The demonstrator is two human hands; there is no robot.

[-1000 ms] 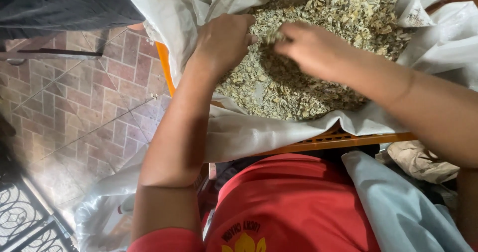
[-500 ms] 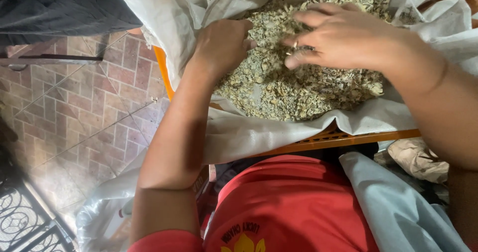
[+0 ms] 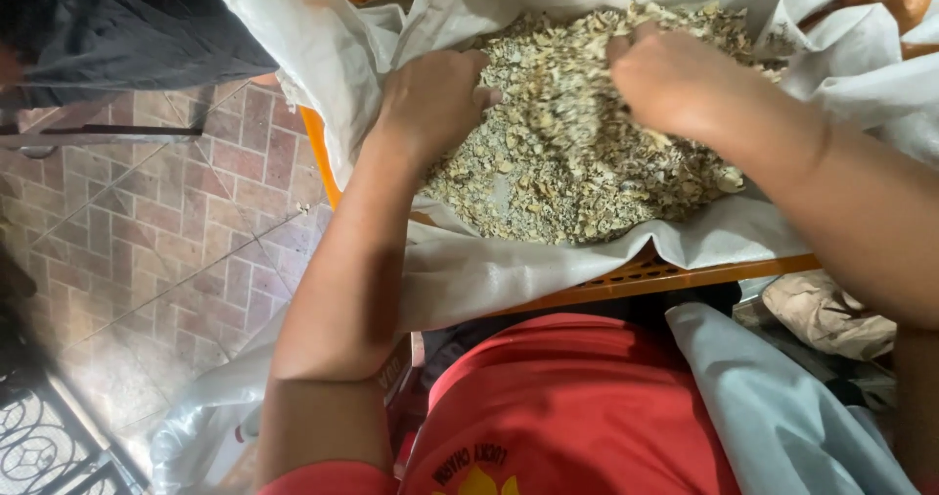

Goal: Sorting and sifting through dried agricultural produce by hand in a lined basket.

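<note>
Tiled floor, crate (image 3: pixel 675 278) lined with sack (image 3: pixel 489 270). Both hands sifting flakes (image 3: pixel 548 162): left hand (image 3: pixel 430 99) curled, fingertips buried; right hand (image 3: pixel 675 79) clutching handful (blurred). Next: gentle lift.

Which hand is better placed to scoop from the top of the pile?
Probably the right hand: it is already dug into the high part of the pile, while the left hand rests at its edge by the white liner.

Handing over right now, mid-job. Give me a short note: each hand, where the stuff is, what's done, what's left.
Left hand: fingers dug into the pile's left edge.
Right hand: closed on a clump near the top of the pile.
Pale dried crumbly flakes: heaped on a white woven sack lining an orange plastic crate.
Done: nothing visibly set apart.
Left: the whole pile sits mixed in the sack.
</note>
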